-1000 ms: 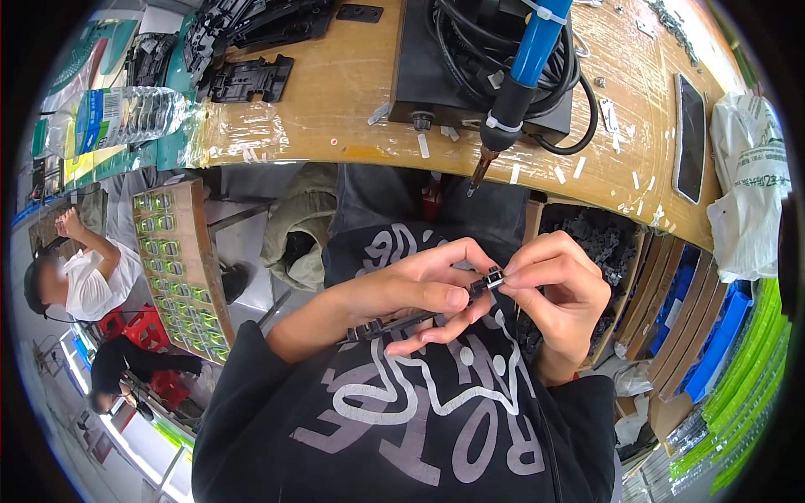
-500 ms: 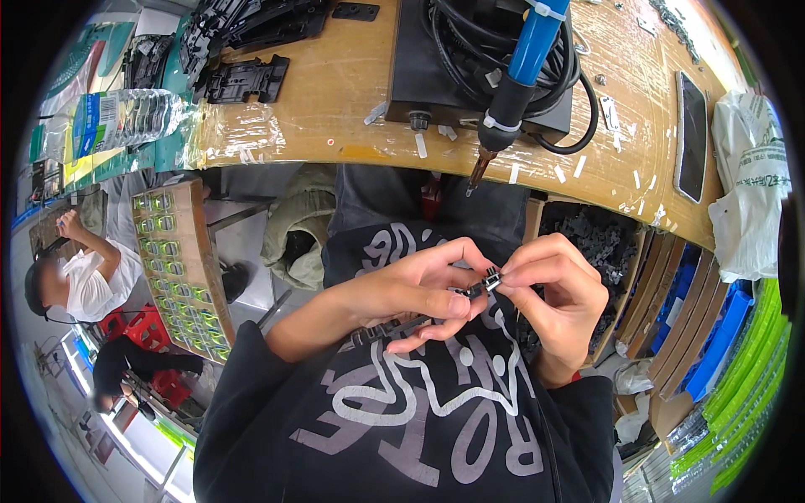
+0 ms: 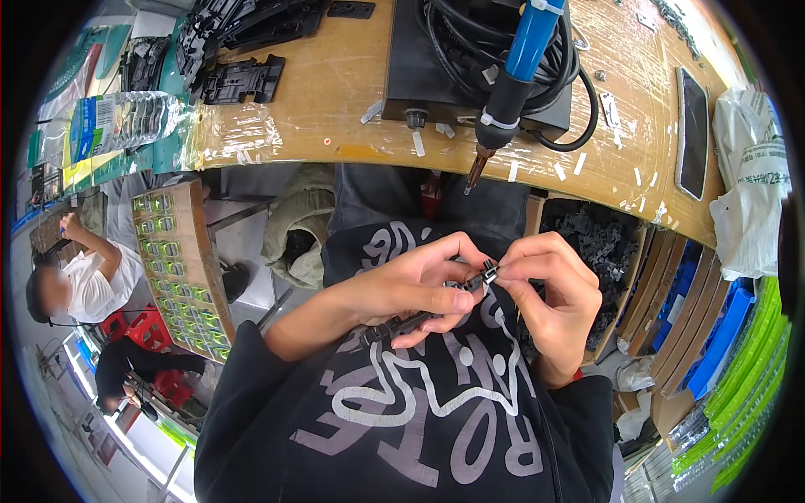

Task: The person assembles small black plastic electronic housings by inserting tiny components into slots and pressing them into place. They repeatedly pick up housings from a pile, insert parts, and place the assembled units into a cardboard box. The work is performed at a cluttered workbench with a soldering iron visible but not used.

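My left hand (image 3: 419,289) is closed around a narrow black plastic part (image 3: 387,329), which slants across the front of my dark printed top. Its lower end sticks out below my fingers, and its upper end shows a small shiny, metal-looking spot. At that upper end my right hand (image 3: 558,293) pinches with thumb and forefinger. Whether the fingertips grip the part itself or a tiny separate piece is hidden. Beyond my hands, a blue-handled soldering-iron-like tool (image 3: 510,92) hangs tip down over the table's near edge.
A black box (image 3: 415,84) with a knob and coiled cable stands on the wooden table (image 3: 335,126). Black plastic parts (image 3: 243,80) and a bottle (image 3: 117,121) lie left. A phone (image 3: 692,134) and white bag (image 3: 746,168) are right. Small dark pieces (image 3: 587,243) fill a bin below.
My right hand has shifted slightly left, still pinching at the part's upper end. That end has tipped a little, and my left hand keeps its hold.
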Motion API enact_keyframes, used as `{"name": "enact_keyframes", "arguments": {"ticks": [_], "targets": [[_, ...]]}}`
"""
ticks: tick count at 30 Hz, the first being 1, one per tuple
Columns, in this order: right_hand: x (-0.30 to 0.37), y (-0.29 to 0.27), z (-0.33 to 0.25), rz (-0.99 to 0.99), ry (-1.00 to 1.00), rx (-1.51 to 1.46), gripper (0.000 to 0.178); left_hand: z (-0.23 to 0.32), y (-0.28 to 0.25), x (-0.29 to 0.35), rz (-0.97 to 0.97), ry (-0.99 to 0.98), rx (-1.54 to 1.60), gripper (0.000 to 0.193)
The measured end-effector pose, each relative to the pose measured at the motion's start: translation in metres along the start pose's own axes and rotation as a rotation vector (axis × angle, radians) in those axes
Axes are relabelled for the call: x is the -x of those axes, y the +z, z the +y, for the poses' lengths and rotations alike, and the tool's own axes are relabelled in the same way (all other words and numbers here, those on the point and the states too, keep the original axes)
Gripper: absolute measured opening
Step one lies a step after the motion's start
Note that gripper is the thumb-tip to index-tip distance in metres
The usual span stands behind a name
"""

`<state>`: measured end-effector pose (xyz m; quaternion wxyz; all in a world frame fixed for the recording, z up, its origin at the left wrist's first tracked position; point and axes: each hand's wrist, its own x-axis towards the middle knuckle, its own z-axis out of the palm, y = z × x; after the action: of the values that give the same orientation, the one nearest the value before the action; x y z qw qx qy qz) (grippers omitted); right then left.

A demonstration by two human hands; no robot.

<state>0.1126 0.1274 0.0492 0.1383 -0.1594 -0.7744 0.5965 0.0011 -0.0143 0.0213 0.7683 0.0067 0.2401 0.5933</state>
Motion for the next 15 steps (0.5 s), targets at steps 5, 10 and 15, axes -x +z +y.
{"name": "enact_keyframes", "arguments": {"ticks": [5,10,15], "targets": [[0.0006,0.0016,0.0014,0.016,0.007,0.001,0.015,0.0007,0.0014,0.0006,-0.018,0.021,0.018,0.038],[0.0030,0.0056,0.0031,0.065,0.003,0.001,0.014,-0.0006,-0.0007,-0.0014,0.004,0.027,-0.004,0.049],[0.0057,0.0070,0.0060,0.089,0.019,-0.022,0.013,-0.0004,0.0006,-0.0011,-0.004,0.038,-0.011,0.037]]}}
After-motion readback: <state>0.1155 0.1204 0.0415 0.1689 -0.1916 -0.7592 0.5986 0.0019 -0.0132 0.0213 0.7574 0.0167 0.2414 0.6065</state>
